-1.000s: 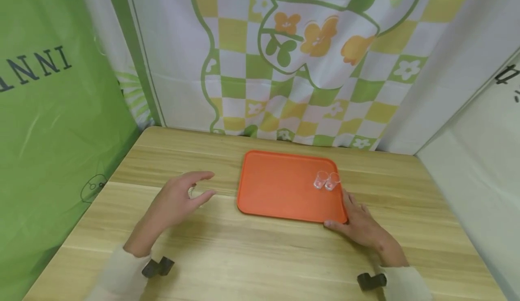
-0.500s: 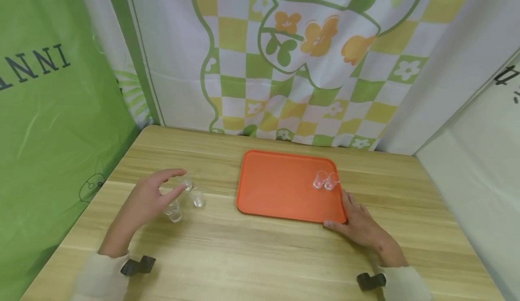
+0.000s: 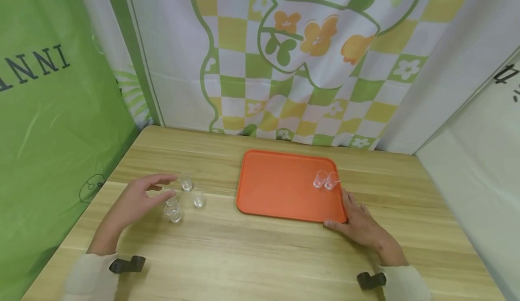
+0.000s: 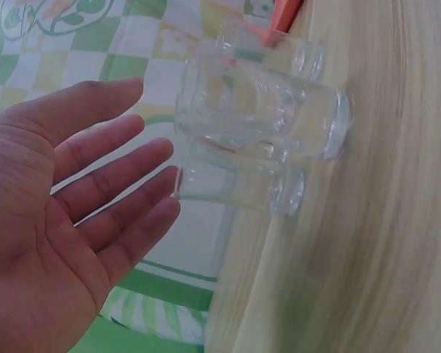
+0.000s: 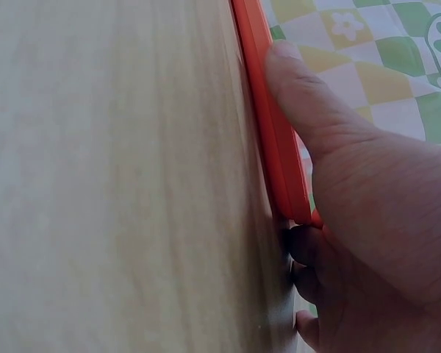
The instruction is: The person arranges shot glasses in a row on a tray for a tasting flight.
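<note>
My left hand [image 3: 136, 200], fingers spread and thumb apart, hovers at the left beside several small clear shot glasses. One shot glass [image 3: 186, 182] stands behind the fingertips, another [image 3: 198, 199] to their right; a nearer glass [image 3: 174, 213] stands in front, partly overlapping one by the thumb. In the left wrist view the fingertips come up to the rims of the upright glasses [image 4: 309, 118], and nothing lies in the palm. My right hand [image 3: 359, 222] holds the near right corner of the orange tray [image 3: 280, 186], thumb on its front rim [image 5: 275, 132] and fingers along the right side.
Two more clear shot glasses [image 3: 326, 180] stand side by side at the tray's right edge. The wooden table [image 3: 252, 256] is backed by a patterned curtain [image 3: 284, 89]. A green cloth [image 3: 48, 134] hangs at the left, a white panel [image 3: 479, 147] at the right.
My left hand has moved left from between the tray and the glasses to the glasses' left side, bringing them into view. My right hand and the tray have stayed put.
</note>
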The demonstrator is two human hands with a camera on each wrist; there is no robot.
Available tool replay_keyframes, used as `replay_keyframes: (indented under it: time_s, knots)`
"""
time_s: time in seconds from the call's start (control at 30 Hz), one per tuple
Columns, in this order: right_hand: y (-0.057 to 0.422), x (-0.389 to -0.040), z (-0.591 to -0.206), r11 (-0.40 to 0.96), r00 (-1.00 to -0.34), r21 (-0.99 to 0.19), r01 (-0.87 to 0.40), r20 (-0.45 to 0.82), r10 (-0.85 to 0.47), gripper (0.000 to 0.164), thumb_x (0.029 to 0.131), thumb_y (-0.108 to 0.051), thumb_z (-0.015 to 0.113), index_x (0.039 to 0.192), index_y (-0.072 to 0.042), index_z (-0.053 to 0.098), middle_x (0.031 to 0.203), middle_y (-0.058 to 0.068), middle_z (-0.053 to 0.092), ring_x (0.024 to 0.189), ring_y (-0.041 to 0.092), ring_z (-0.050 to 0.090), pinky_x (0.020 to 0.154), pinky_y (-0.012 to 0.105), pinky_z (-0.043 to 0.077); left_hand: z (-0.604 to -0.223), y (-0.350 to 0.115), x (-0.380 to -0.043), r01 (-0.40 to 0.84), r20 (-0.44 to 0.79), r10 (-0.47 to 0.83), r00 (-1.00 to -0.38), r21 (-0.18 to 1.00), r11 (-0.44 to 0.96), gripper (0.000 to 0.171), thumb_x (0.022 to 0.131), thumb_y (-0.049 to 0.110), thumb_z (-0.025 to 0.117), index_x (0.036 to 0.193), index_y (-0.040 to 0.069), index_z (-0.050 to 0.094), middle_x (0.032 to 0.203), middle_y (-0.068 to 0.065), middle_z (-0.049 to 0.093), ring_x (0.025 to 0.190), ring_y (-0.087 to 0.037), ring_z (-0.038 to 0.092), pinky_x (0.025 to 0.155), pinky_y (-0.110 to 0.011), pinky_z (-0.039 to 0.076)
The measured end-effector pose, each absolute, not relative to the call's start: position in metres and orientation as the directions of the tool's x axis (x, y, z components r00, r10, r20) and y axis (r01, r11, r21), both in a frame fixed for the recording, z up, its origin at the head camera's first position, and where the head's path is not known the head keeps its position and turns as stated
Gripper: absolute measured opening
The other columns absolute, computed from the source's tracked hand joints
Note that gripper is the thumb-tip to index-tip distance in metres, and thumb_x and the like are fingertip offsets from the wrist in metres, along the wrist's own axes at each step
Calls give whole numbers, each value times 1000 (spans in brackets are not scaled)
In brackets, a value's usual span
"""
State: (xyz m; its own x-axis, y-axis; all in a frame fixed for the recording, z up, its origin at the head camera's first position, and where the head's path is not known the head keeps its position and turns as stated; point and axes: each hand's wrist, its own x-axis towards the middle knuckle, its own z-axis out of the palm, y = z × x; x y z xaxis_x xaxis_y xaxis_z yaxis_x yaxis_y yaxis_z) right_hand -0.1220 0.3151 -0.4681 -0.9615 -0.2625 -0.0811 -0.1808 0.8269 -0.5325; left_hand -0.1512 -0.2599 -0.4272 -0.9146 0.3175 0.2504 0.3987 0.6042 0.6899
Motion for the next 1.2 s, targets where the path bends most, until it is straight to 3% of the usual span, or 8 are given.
replay_keyframes:
  time_s: [0.13,0.43,0.8,1.07,1.2]
  knots:
    - [316,-123,-468,824,-961,-533,-191,-70,-268,110,95,-51,71,165,-5,-1,164,35,12,147,56,16,112,76,9,-432,-265,-153,374,222,313,-923,709,598,39,97,20,76,131,3,68,127,-10,70,115,-31,64,97,-50,51]
    - [315,-122,-468,818,-960,-542,-192,-69,-271,111,95,-50,72,165,-8,-2,164,35,12,148,56,13,112,77,8,-439,-272,-154,329,161,316,-935,728,602,41,96,22,77,131,3,68,129,-11,69,115,-36,64,97,-42,52]
    - [315,-122,-469,814,-960,-550,-186,-74,-269,110,95,-50,71,166,-10,-3,165,34,9,148,58,9,113,76,6,-449,-279,-157,334,137,347,-928,716,613,37,97,20,75,130,4,68,131,-13,67,110,-35,67,95,-53,53]
    - [316,-122,-468,824,-963,-538,-177,-79,-259,111,95,-51,71,165,-7,-2,163,36,9,148,58,10,114,75,7,-454,-281,-161,352,135,375,-917,714,605,38,96,14,74,132,1,66,129,-13,68,105,-28,68,93,-39,56]
    - [316,-122,-468,824,-963,-540,-175,-82,-258,111,95,-51,72,165,-6,-2,163,37,9,147,58,10,114,75,7,-455,-281,-161,360,141,384,-912,724,589,39,95,9,75,132,0,66,126,-14,69,105,-28,68,93,-38,56]
